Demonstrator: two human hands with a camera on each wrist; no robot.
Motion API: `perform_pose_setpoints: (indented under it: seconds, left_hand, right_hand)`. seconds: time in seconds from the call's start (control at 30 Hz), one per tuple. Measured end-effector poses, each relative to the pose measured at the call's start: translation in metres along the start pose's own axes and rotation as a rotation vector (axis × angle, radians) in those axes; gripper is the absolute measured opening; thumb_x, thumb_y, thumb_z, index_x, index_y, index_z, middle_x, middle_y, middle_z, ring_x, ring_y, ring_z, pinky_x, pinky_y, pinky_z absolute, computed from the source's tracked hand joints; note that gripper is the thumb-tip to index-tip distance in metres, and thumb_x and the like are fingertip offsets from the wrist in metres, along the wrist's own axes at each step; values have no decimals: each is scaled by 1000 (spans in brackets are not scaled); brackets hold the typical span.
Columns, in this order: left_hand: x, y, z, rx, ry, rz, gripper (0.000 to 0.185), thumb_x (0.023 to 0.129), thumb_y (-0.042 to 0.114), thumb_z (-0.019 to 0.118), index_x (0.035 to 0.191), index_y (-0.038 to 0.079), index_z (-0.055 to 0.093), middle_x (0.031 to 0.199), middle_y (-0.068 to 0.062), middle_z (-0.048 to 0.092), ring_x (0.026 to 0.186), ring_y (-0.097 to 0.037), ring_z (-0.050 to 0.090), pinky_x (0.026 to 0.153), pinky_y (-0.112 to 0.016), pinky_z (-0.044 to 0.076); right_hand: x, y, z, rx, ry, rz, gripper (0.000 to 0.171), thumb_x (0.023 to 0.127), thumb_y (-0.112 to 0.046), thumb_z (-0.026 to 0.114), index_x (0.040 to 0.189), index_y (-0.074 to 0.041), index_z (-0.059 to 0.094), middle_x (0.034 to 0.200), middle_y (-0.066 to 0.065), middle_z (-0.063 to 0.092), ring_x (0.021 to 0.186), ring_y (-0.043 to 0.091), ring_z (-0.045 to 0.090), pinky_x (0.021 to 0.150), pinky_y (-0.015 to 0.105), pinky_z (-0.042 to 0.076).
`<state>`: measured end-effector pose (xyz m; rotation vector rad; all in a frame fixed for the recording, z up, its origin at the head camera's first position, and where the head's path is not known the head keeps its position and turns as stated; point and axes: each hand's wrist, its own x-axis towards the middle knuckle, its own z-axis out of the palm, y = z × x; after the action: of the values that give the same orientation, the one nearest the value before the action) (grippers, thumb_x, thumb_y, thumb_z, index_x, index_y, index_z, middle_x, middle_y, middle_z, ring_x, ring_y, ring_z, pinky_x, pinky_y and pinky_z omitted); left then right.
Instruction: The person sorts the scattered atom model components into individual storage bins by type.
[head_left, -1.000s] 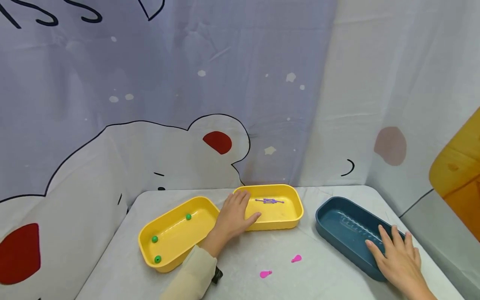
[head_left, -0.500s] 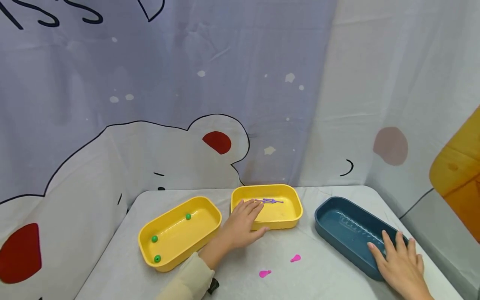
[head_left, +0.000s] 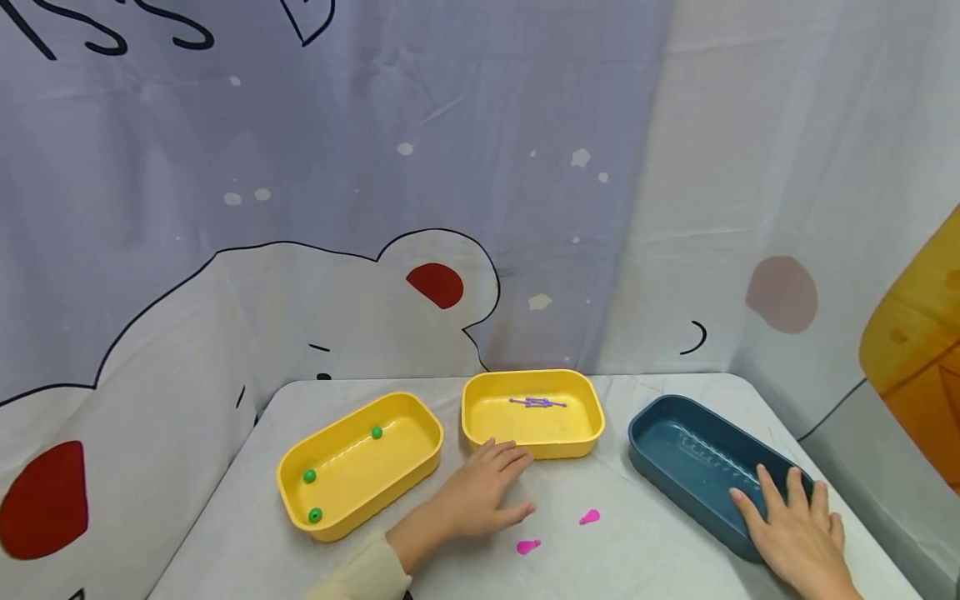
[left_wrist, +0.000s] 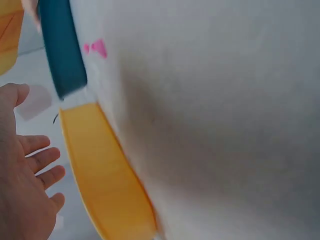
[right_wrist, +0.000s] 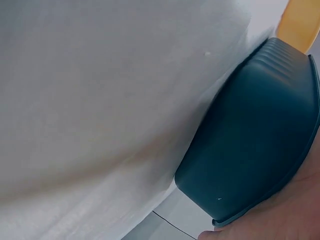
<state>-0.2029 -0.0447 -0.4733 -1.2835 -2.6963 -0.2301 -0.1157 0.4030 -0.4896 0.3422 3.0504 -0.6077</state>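
Observation:
My left hand [head_left: 483, 492] hovers flat over the table with straight fingers, just in front of the middle yellow tray [head_left: 480, 435], holding nothing. In the left wrist view that hand [left_wrist: 22, 195] shows an open palm beside the yellow tray [left_wrist: 107, 185]. The middle tray holds thin purple sticks [head_left: 538, 403]. Two pink pieces [head_left: 591, 517] [head_left: 528, 547] lie on the table to the right of the left hand. My right hand [head_left: 791, 525] rests with spread fingers on the near end of the dark blue tray [head_left: 675, 475]; the blue tray [right_wrist: 255, 145] fills the right wrist view.
A second yellow tray [head_left: 420, 467] at the left holds three green beads [head_left: 309, 477]. The grey table [head_left: 637, 550] ends against a printed cloth backdrop [head_left: 360, 217] at the back and sides. An orange shape [head_left: 915, 350] stands at the far right.
My left hand has drawn back from the middle yellow tray's rim towards me and now hovers over the table. The right hand has stayed on the blue tray.

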Motion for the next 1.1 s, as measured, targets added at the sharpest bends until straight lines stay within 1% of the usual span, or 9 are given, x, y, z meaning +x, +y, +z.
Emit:
perform_pose_setpoints:
  seconds: [0.1,0.27,0.37,0.53,0.63,0.77,0.9,0.97,1.1]
  left_hand:
    - [-4,3,5,0,-26,42,69,101,58,50,150,10,48,151,-3,51,144,-24,41,121,-52,27]
    - [-10,6,11,6,-55,67,65,102,54,51,150,11,48,150,-2,51,143,-23,43,121,-50,28]
    - [-14,6,13,-2,-92,80,61,102,51,52,149,13,49,149,0,53,141,-21,45,120,-45,31]
    - [-19,5,15,-43,-167,89,54,102,47,54,146,15,53,150,2,52,141,-19,44,119,-38,34]
    - [-21,6,16,-60,-179,103,50,101,47,56,142,17,57,148,3,53,141,-17,44,118,-37,35]
    - [-24,8,18,-96,-143,134,44,99,44,61,134,17,63,140,4,58,133,-13,49,113,-33,40]
    - [-29,11,20,-176,-116,101,36,96,39,69,126,19,68,128,8,61,123,-9,53,104,-29,46]
    - [-31,13,21,-219,-122,59,34,94,38,71,124,21,69,124,10,61,119,-7,53,101,-27,46]
    - [-32,15,24,-255,-125,-9,31,91,37,75,119,23,72,117,12,62,114,-7,53,97,-26,46]
  right_hand:
    - [1,-1,0,2,-1,2,94,102,-70,24,157,4,9,152,45,-15,133,68,-27,99,85,-6]
    - [2,-2,0,-4,11,4,92,102,-68,26,157,5,12,152,45,-14,134,68,-26,100,85,-7]
    - [2,-2,1,-8,8,1,93,102,-69,25,156,6,14,152,45,-13,134,68,-25,100,84,-6]
    - [0,0,2,-8,-12,12,93,102,-69,24,156,6,14,152,46,-13,133,69,-25,101,83,-6]
    - [-1,-1,2,-7,-15,21,93,102,-69,24,156,6,14,152,46,-14,134,69,-25,101,83,-6]
    - [0,-1,1,-7,-15,16,93,102,-69,23,156,7,15,152,46,-14,134,69,-24,102,83,-6]
    - [1,-2,1,-11,-12,13,92,103,-68,24,155,8,17,152,46,-13,134,70,-23,102,83,-6]
    - [1,-2,1,-10,-12,15,92,103,-68,24,155,8,16,152,46,-14,134,69,-25,102,83,-6]
    - [1,-1,0,-10,-5,16,92,102,-68,23,155,8,16,152,45,-14,134,68,-26,102,83,-6]
